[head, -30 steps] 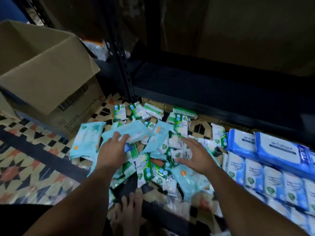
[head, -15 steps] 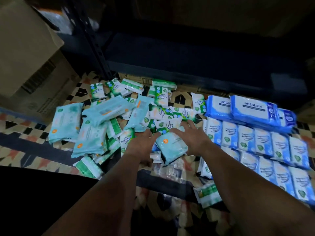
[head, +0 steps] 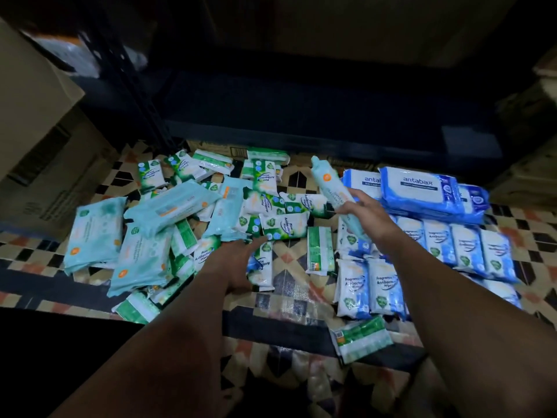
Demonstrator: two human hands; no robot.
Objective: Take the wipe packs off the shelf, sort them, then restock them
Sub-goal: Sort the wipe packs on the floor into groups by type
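Note:
Wipe packs cover the patterned floor in front of a dark shelf [head: 301, 116]. My right hand [head: 366, 215] grips a light teal pack [head: 330, 188] and holds it raised on edge above the floor. My left hand [head: 238, 263] reaches with fingers stretched toward the small green-and-white packs [head: 284, 226] in the middle. Large teal packs [head: 96, 233] lie heaped on the left. Small blue-and-white packs [head: 437, 245] lie in rows on the right, with big blue antabax packs [head: 422, 191] behind them.
A cardboard box [head: 39, 116] stands at the left beside the shelf's upright post [head: 135, 95]. One green pack [head: 360, 339] lies alone near my right forearm. More boxes [head: 536, 164] sit at the far right. Bare tiled floor [head: 289, 260] shows between the two groups of packs.
My right hand has taken the teal pack from the middle and lifted it up and to the right. My left hand let go of it and now reaches forward.

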